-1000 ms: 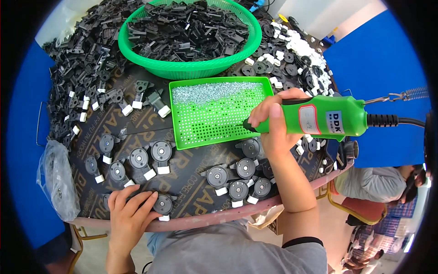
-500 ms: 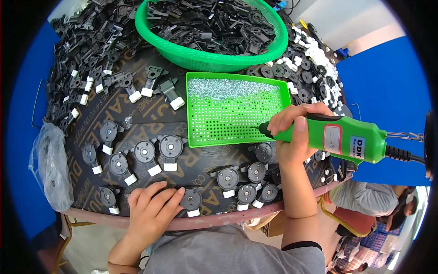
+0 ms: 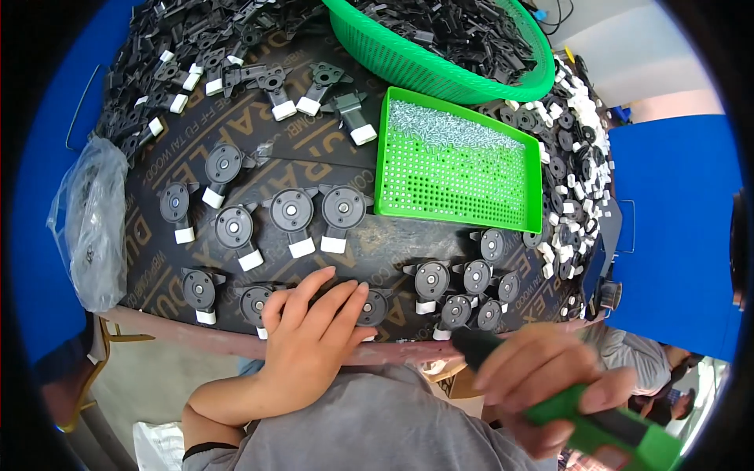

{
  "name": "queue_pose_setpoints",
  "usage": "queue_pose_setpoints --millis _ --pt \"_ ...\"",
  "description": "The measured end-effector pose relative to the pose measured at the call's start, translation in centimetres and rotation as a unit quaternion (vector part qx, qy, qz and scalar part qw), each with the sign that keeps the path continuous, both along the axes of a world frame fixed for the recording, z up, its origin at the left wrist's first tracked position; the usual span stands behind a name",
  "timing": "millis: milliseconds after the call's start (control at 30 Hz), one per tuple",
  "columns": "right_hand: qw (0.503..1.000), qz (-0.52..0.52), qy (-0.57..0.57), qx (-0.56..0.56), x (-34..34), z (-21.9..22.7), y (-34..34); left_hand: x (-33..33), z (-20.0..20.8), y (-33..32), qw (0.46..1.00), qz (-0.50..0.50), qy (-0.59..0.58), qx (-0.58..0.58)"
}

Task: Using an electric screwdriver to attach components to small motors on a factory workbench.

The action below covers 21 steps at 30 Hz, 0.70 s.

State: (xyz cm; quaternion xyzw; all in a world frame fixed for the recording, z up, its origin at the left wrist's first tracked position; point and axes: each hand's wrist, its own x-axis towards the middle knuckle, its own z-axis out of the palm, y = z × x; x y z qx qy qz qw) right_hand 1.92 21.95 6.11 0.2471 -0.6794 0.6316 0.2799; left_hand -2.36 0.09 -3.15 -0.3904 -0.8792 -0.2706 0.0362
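My right hand (image 3: pixel 542 377) is closed round a green electric screwdriver (image 3: pixel 577 416), low at the right in front of the table's near edge. Its dark nose points up and left, toward a group of round black wheel-like parts (image 3: pixel 455 312) with white tabs. Motion blurs this hand somewhat. My left hand (image 3: pixel 314 337) lies at the near edge with fingers stretched, over and beside more such parts. Its fingertips touch one round part (image 3: pixel 372 308), partly hidden by them; another round part (image 3: pixel 258 304) shows left of the fingers. Several more assembled parts (image 3: pixel 291 209) lie in the middle.
A green perforated tray (image 3: pixel 459 213) holds many small silver screws. Behind it stands a green basket (image 3: pixel 424 72) heaped with black plastic parts. Loose black pieces (image 3: pixel 236 47) cover the far left; white and black pieces (image 3: pixel 569 188) cover the right. A clear plastic bag (image 3: pixel 90 224) hangs at the left edge.
My right hand has brought the screwdriver from over the tray down toward me, past the near edge. My left hand has shifted right onto the round parts. The whole view has swung.
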Motion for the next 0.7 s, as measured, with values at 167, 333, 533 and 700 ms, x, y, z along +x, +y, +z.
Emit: queue_pose_setpoints --millis 167,333,533,700 --pt "0.999 0.030 -0.005 0.026 -0.2 -2.2 -1.8 0.8 -0.9 1.8 0.999 0.016 -0.010 0.033" --pt "0.998 -0.027 -0.031 0.043 -0.3 -2.6 -1.9 1.3 -1.6 3.2 0.996 -0.006 -0.068 0.062" --pt "0.996 -0.047 -0.072 0.001 -0.2 -3.4 -2.3 1.2 -2.2 3.0 0.991 -0.013 -0.100 0.093" --pt "0.995 -0.045 -0.090 -0.002 -0.4 -3.5 -2.0 0.7 -2.3 3.0 0.982 -0.021 -0.138 0.124"
